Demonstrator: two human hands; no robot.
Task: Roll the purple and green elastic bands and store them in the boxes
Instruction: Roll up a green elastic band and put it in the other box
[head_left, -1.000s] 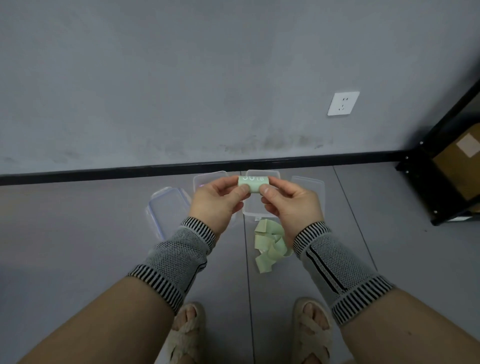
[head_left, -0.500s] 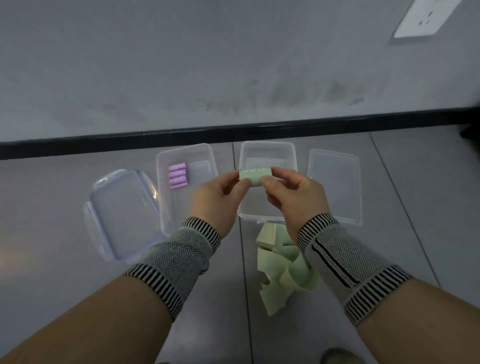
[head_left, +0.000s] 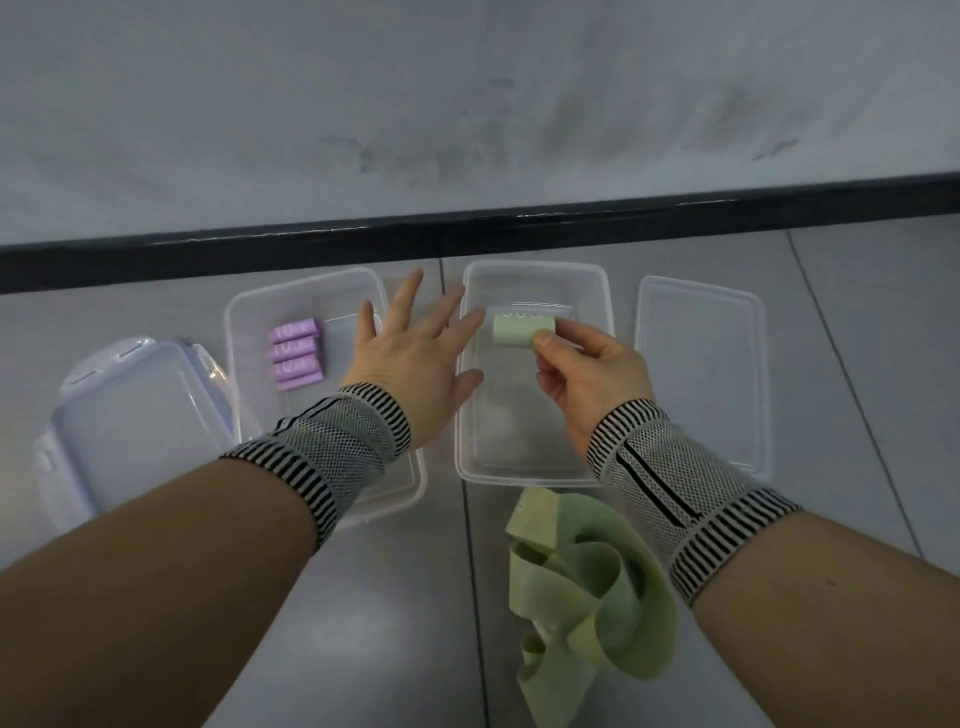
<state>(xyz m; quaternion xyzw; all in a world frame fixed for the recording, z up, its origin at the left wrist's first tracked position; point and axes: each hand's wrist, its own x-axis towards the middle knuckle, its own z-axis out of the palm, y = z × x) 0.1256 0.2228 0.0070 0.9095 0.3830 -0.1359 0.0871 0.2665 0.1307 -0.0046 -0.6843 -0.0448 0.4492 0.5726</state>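
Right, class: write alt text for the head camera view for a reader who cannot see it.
The right hand holds a rolled green band over an empty clear box while the left hand hovers open. Four purple rolls fill the neighbouring box; unrolled green bands lie nearer.

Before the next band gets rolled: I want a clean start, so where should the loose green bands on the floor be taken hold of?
Probably pinch the upstanding loop at the top of the loose green bands, coming from above. The pile lies crumpled on the floor in front of the right box, and that raised fold offers edges the fingers can close on. The flat parts would need scraping up.
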